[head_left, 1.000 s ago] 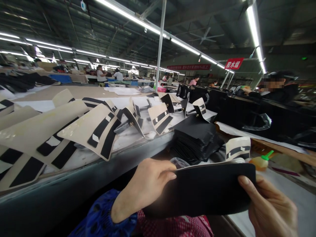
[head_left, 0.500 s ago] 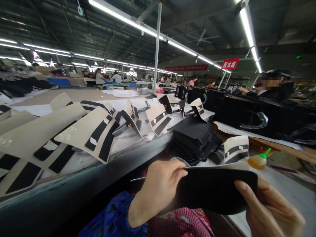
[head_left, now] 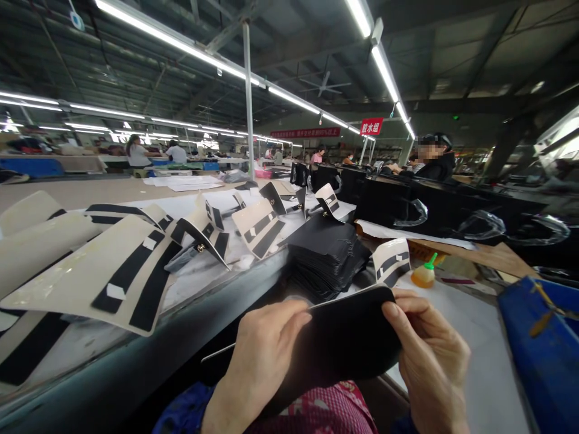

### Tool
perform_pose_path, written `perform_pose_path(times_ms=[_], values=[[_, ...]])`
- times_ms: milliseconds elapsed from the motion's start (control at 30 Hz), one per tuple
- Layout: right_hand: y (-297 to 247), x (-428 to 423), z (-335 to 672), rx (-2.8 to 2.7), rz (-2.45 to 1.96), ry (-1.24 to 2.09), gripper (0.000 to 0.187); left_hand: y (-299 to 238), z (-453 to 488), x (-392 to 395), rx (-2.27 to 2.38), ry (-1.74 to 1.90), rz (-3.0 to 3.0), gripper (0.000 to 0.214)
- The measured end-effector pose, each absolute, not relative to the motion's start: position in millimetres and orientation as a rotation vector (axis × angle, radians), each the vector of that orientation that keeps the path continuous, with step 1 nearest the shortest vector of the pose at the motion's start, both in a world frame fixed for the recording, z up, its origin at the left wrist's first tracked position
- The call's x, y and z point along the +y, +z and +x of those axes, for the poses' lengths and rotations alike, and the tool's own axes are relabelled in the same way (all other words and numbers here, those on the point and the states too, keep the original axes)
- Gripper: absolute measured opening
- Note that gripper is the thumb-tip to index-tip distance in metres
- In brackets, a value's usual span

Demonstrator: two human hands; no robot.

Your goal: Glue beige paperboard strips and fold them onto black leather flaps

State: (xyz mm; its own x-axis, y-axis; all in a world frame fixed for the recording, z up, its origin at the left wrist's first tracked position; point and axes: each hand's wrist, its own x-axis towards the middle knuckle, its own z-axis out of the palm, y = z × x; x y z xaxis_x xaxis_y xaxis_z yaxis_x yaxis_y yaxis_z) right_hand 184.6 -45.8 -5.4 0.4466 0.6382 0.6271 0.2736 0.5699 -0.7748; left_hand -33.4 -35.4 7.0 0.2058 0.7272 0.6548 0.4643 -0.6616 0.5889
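Observation:
Both of my hands grip a flat black leather panel (head_left: 344,343) with a pale underside, held low in front of me. My left hand (head_left: 262,355) pinches its left part, thumb on top. At the panel's right end my right hand (head_left: 429,355) has its thumb over the rounded corner. A stack of black leather pieces (head_left: 323,253) sits on the table just beyond. Cream panels with black strips (head_left: 131,277) lie in a row along the raised belt to the left.
A small bottle with a green cap (head_left: 424,274) stands on the white table top to the right. A blue bin (head_left: 543,337) is at the right edge. Black bags (head_left: 407,205) line the far side. A person (head_left: 434,160) works behind them.
The view has swung to the right, bringing the blue bin into sight. My hands have drawn closer together on the black panel, which is now tilted more.

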Motion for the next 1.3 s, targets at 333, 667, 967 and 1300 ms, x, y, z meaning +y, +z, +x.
perform_pose_path(times_ms=[333,667,967,1300], values=[[-2.1,-49.8,175.7,-1.284,-0.916,0.162,0.018,14.6,-14.2,-41.9,1.056,1.498,2.202,0.02],[8.9,-56.2,162.3,-1.403,-0.86,-0.064,0.013,31.5,7.0,-45.0,0.967,1.667,2.314,0.014],[7.5,-55.8,158.2,-1.37,-0.875,-0.058,0.013,36.0,17.2,-41.5,0.95,1.6,2.234,0.015],[25.0,-62.9,190.6,-1.56,-0.863,0.245,0.019,66.2,-6.1,-19.8,0.797,1.498,2.093,0.016]])
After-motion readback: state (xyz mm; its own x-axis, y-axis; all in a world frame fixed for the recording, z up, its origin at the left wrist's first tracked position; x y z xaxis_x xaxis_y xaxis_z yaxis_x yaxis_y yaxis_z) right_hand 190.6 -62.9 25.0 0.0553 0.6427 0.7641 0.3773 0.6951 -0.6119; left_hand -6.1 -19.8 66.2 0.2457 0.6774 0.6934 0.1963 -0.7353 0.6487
